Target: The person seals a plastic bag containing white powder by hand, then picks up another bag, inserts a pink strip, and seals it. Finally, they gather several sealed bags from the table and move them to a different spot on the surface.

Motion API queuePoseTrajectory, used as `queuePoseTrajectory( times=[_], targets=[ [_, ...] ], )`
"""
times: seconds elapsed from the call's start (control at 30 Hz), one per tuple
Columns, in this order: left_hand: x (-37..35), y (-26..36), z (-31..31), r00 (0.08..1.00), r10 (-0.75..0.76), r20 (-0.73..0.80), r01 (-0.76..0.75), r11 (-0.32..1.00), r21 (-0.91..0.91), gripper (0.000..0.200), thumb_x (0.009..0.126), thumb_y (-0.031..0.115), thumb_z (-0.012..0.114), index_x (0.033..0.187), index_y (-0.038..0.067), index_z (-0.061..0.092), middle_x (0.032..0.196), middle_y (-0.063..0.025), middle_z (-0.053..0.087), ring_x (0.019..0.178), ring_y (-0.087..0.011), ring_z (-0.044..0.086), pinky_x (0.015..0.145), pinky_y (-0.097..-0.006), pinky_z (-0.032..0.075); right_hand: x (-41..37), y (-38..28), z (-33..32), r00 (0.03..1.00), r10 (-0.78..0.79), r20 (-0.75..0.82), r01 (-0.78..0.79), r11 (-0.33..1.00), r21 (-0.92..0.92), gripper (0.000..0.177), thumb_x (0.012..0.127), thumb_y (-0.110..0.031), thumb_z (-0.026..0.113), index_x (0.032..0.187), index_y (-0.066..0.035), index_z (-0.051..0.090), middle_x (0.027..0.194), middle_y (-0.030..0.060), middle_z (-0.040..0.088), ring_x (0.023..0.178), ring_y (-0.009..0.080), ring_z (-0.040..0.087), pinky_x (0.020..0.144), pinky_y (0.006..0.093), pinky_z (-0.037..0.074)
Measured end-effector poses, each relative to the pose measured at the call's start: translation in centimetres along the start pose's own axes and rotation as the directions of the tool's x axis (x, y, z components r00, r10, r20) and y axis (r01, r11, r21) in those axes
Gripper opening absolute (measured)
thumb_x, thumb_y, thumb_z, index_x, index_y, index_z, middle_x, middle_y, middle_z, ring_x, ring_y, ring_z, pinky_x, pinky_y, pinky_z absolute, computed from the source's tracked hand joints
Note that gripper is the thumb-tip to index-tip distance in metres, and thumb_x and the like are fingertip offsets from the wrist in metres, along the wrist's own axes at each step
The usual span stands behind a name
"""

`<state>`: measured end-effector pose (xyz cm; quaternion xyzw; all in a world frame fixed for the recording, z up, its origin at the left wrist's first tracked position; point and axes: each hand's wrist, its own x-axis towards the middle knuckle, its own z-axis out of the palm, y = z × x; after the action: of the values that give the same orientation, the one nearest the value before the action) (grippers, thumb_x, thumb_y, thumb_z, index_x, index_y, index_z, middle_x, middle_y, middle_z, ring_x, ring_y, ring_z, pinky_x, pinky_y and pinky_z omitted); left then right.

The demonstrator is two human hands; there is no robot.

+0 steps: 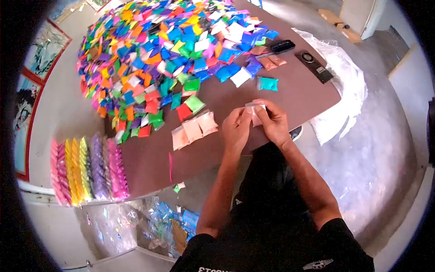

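Observation:
My left hand and my right hand meet over the table's near edge, both closed on one small pale pink packet. The thumbs press on its upper part from either side, and the fingers behind it are mostly hidden. To the left of my hands lies a row of peach packets, side by side and overlapping. A teal packet rests by itself just beyond my right hand. Two salmon-coloured packets lie farther back.
A large heap of multicoloured packets covers much of the brown table. Bundled strips of packets stand at the left end. A black stapler-like object and a dark device lie right. White plastic sheeting hangs beside the table.

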<state>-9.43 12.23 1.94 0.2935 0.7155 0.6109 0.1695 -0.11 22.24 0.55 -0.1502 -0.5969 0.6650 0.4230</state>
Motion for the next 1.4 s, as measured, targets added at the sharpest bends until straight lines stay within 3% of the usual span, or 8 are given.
queuePoseTrajectory(
  times=[0.17, 0.23, 0.37, 0.43, 0.63, 0.87, 1.33, 1.4],
  targets=[
    [-0.2, 0.7, 2.7, 0.999, -0.027, 0.018, 0.030, 0.988, -0.151, 0.024, 0.102, 0.019, 0.066, 0.108, -0.004, 0.070, 0.090, -0.0036, 0.072, 0.082, -0.0083, 0.065, 0.072, -0.0248, 0.052, 0.7, -0.9, -1.8, 1.000, 0.002, -0.008, -0.003, 0.988, -0.154, 0.017, 0.105, -0.010, 0.059, 0.110, 0.001, 0.071, 0.098, 0.0026, 0.068, 0.078, 0.0065, 0.061, 0.067, 0.0249, 0.051],
    [-0.3, 0.3, 2.9, 1.000, 0.020, 0.000, -0.020, 0.977, -0.212, 0.016, 0.101, 0.014, 0.067, 0.103, -0.002, 0.069, 0.086, -0.0020, 0.070, 0.079, -0.0067, 0.063, 0.069, -0.0233, 0.051, 0.4, -1.6, -1.7, 0.995, 0.093, -0.024, -0.096, 0.985, -0.141, 0.022, 0.106, -0.014, 0.056, 0.111, 0.002, 0.071, 0.101, 0.0050, 0.070, 0.092, 0.0109, 0.063, 0.082, 0.0277, 0.052],
    [-0.6, -0.9, 2.5, 0.992, 0.115, -0.049, -0.119, 0.989, -0.091, 0.013, 0.101, 0.012, 0.068, 0.101, -0.001, 0.068, 0.086, -0.0008, 0.068, 0.077, -0.0053, 0.061, 0.067, -0.0223, 0.050, 0.4, -0.3, -1.8, 0.999, 0.011, -0.031, -0.016, 0.982, -0.189, 0.020, 0.105, -0.012, 0.058, 0.107, 0.003, 0.071, 0.098, 0.0058, 0.069, 0.089, 0.0121, 0.062, 0.080, 0.0272, 0.051],
    [-0.4, -1.4, 2.4, 0.994, 0.106, -0.026, -0.108, 0.980, -0.166, 0.014, 0.100, 0.012, 0.068, 0.102, -0.002, 0.068, 0.087, -0.0008, 0.068, 0.075, -0.0053, 0.061, 0.067, -0.0220, 0.050, 0.6, 0.3, -2.0, 0.995, -0.090, -0.030, 0.084, 0.981, -0.177, 0.015, 0.102, -0.007, 0.063, 0.106, 0.005, 0.070, 0.095, 0.0094, 0.066, 0.077, 0.0130, 0.062, 0.067, 0.0273, 0.051],
    [-0.6, 0.0, 3.6, 0.998, 0.017, -0.064, -0.029, 0.979, -0.204, 0.017, 0.101, 0.016, 0.068, 0.103, -0.001, 0.069, 0.085, -0.0004, 0.068, 0.076, -0.0044, 0.060, 0.066, -0.0227, 0.049, 0.5, 0.9, -2.1, 0.984, -0.158, -0.077, 0.143, 0.974, -0.176, 0.014, 0.102, -0.008, 0.064, 0.105, 0.004, 0.071, 0.098, 0.0083, 0.067, 0.088, 0.0151, 0.063, 0.075, 0.0290, 0.052],
    [-1.0, 0.1, 2.5, 0.999, 0.047, -0.002, -0.046, 0.998, 0.030, 0.020, 0.102, 0.019, 0.066, 0.099, 0.000, 0.069, 0.082, 0.0022, 0.064, 0.075, -0.0040, 0.056, 0.066, -0.0228, 0.045, 0.3, -0.3, -1.8, 0.999, -0.015, -0.037, 0.010, 0.993, -0.121, 0.015, 0.101, -0.010, 0.064, 0.106, 0.003, 0.071, 0.096, 0.0086, 0.067, 0.080, 0.0120, 0.063, 0.069, 0.0270, 0.050],
    [-0.7, 0.2, 3.6, 0.998, 0.043, 0.050, -0.034, 0.986, -0.165, 0.022, 0.105, 0.021, 0.063, 0.097, 0.001, 0.068, 0.082, 0.0047, 0.059, 0.073, -0.0030, 0.048, 0.061, -0.0231, 0.038, 0.3, 0.7, -2.3, 0.998, 0.043, -0.053, -0.046, 0.997, -0.065, 0.013, 0.102, -0.011, 0.065, 0.103, 0.001, 0.071, 0.092, 0.0022, 0.067, 0.080, 0.0077, 0.060, 0.070, 0.0254, 0.050],
    [-0.4, -0.4, 2.9, 0.997, 0.058, 0.057, -0.054, 0.996, -0.067, 0.023, 0.105, 0.022, 0.063, 0.096, 0.001, 0.068, 0.081, 0.0044, 0.059, 0.072, -0.0033, 0.048, 0.060, -0.0236, 0.039, 0.4, 0.8, -2.3, 0.998, 0.031, -0.061, -0.034, 0.998, -0.059, 0.013, 0.102, -0.011, 0.065, 0.103, 0.001, 0.071, 0.091, 0.0021, 0.067, 0.080, 0.0077, 0.060, 0.070, 0.0254, 0.050]
  ],
)
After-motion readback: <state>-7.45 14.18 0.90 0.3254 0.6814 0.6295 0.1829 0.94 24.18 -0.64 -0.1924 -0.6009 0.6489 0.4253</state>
